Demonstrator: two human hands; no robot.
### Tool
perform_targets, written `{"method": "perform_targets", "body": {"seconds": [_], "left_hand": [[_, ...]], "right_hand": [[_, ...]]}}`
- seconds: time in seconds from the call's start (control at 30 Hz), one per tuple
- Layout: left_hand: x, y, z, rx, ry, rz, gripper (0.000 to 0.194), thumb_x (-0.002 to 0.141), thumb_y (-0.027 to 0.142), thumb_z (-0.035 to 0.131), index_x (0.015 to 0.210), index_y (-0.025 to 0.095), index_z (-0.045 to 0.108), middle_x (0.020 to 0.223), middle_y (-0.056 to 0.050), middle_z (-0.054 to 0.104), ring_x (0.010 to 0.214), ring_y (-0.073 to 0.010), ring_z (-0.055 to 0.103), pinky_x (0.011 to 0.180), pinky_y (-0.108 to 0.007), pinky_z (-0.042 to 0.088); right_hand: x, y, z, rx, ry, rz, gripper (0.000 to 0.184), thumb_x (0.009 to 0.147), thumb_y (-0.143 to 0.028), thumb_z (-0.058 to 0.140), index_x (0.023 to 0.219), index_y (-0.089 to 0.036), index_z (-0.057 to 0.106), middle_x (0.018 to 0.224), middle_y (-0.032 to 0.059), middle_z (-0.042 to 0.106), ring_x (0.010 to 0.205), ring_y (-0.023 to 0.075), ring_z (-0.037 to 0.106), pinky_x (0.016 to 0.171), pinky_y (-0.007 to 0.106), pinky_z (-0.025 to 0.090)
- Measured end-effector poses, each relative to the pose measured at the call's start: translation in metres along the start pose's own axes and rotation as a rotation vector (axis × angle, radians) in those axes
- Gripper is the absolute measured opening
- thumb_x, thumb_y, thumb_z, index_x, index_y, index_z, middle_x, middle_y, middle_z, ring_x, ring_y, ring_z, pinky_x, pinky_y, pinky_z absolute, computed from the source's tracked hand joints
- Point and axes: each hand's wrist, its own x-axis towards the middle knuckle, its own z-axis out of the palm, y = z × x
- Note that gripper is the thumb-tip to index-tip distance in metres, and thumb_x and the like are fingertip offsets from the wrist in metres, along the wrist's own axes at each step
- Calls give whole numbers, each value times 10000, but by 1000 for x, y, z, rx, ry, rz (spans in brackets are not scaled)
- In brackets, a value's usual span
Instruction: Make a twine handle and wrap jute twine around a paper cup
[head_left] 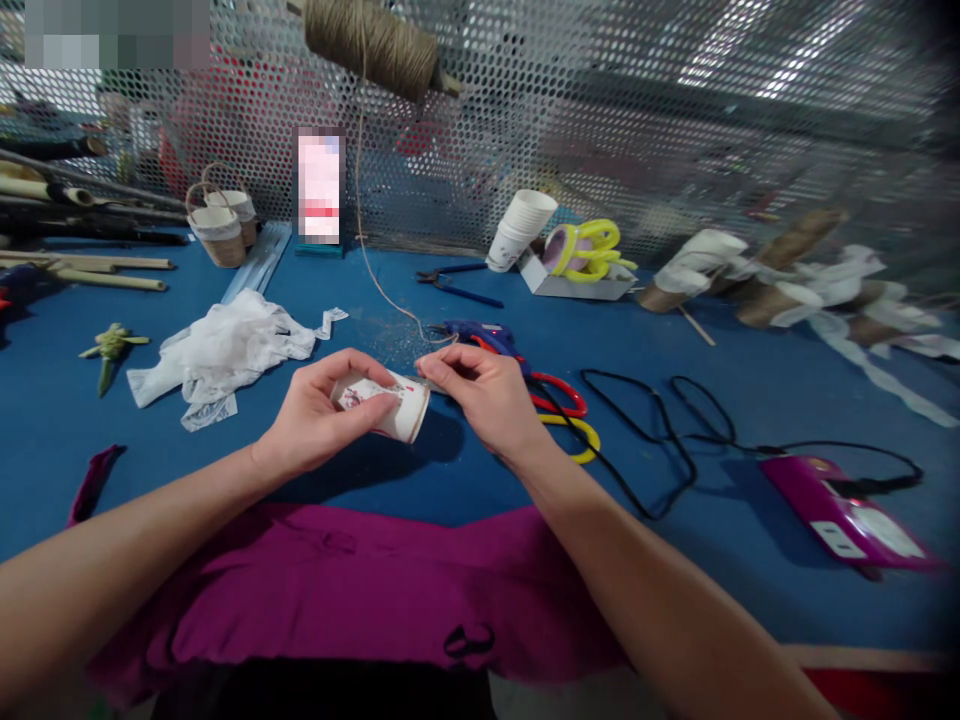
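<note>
Head view: the left hand's (319, 410) fingers wrapped a printed paper cup (409, 412), tilted above the counter (322, 285); too firm a squeeze could have dented it. Slack twine (358, 170) ran to the right hand (472, 385), whose fingers pinched it narrowly; the glue gun (484, 330) just behind could have snagged it. White lace (232, 345) lay left, pliers (429, 277) beyond; a black cable (769, 450) cluttered the right.

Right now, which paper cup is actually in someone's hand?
The single cup with red markings, tipped sideways in the left hand. The stacked white cups and the two cups with looped handles sit on the table, untouched.
</note>
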Motion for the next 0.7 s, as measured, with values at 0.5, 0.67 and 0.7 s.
{"method": "perform_targets", "body": {"seconds": [0.5,0.67,0.7], "left_hand": [[1,-3,-2,-136,-7,-73,153,651,224,703,721,151,589,646,16,620,465,-52,513,427,-136,434],[2,-2,-2,-128,-6,-63,151,646,219,705,717,156,588,661,15,629,474,-56,518,440,-142,443],[1,-2,-2,-128,-4,-62,150,645,218,705,717,156,588,662,15,629,475,-56,517,442,-144,443]], "right_hand": [[-1,-1,4,6,-46,32,150,709,-327,645,674,-181,642,687,4,631,650,129,551,665,291,445],[-1,1,4,14,-55,44,151,709,-329,645,689,-180,647,701,8,633,661,129,553,676,293,439],[-1,1,4,14,-58,46,150,709,-328,645,688,-180,647,698,7,632,659,128,551,675,292,437]]}}
